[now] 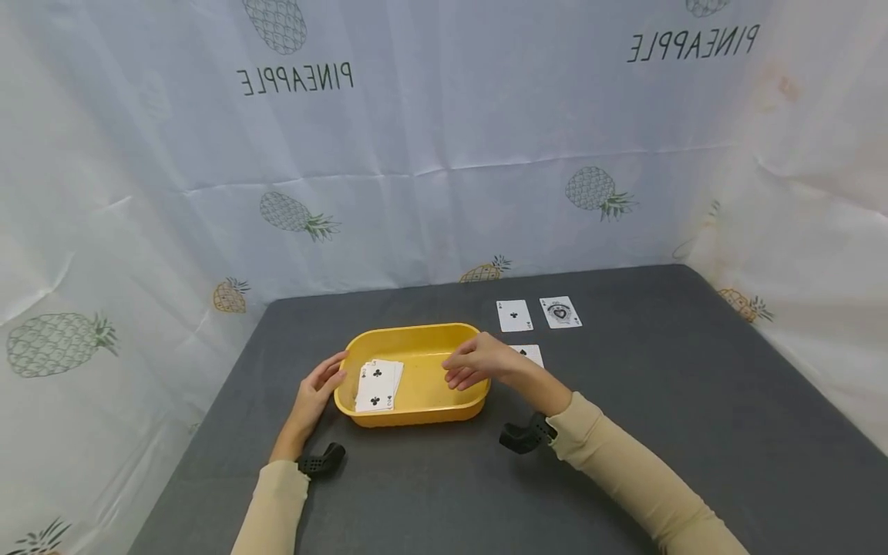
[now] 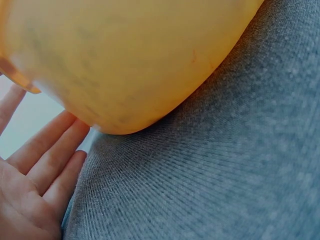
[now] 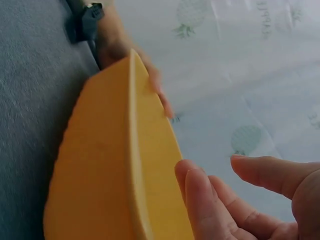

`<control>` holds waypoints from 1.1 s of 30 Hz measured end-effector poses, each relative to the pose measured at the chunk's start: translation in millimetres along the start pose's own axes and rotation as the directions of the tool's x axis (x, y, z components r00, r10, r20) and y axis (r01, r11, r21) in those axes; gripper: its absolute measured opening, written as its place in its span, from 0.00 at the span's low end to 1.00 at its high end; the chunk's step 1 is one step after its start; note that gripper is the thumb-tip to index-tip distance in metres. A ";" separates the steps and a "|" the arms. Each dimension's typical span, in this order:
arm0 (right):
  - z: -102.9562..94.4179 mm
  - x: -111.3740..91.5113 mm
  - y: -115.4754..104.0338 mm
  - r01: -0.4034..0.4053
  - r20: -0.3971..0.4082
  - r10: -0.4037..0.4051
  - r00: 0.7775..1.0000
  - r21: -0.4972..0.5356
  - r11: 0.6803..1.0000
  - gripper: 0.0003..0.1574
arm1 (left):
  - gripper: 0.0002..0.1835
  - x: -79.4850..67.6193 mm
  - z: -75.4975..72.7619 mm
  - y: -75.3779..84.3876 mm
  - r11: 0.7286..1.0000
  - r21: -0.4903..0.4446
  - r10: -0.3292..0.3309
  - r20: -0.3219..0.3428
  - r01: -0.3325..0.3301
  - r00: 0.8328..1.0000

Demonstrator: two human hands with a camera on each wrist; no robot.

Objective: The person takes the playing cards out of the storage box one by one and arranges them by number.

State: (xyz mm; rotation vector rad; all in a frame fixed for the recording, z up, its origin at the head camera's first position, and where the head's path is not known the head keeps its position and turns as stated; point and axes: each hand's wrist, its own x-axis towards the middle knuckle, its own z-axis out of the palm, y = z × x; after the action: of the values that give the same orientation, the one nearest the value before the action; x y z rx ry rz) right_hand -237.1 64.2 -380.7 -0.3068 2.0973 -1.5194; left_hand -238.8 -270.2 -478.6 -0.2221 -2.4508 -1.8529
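A yellow plastic tray [image 1: 409, 418] sits on the dark table. In its left part lies a small loose stack of playing cards [image 1: 378, 385], with a two of clubs on top. My left hand [image 1: 315, 397] rests against the tray's left end; the left wrist view shows its fingers [image 2: 52, 152] fairly straight along the outside wall. Above the tray's right part hovers my right hand [image 1: 479, 361], with nothing held. In the right wrist view, a gap separates its thumb [image 3: 270, 172] from the bent fingers [image 3: 202, 200].
Right of the tray, an ace of clubs [image 1: 514, 316] and an ornate ace [image 1: 560, 312] lie face up on the table [image 1: 659, 370]. Another card [image 1: 531, 354] is partly hidden behind my right hand. A pineapple-print curtain [image 1: 430, 216] hangs along the table's back and sides.
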 end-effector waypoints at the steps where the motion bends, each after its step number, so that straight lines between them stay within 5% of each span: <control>1: 4.5 2.5 -0.9 0.004 0.004 -0.004 1.000 0.006 1.000 0.23 | 0.25 0.2 0.1 -0.2 1.000 -0.001 0.003 0.000 -0.003 1.000; 14: 52.7 37.7 3.3 -0.080 -0.036 0.088 0.995 0.189 0.979 0.16 | 0.25 -0.2 1.2 0.2 1.000 -0.005 -0.009 -0.006 0.009 1.000; 33: 72.5 64.2 8.2 -0.127 -0.106 0.154 0.982 0.227 0.966 0.14 | 0.25 2.2 0.7 -1.7 1.000 0.003 -0.002 -0.009 0.002 1.000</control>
State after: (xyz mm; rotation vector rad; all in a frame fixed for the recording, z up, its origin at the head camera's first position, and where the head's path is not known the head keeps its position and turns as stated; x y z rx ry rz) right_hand -250.9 -22.2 -423.1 0.0175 1.9716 -1.7006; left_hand -241.2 -269.9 -480.1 -0.2117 -2.4490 -1.8464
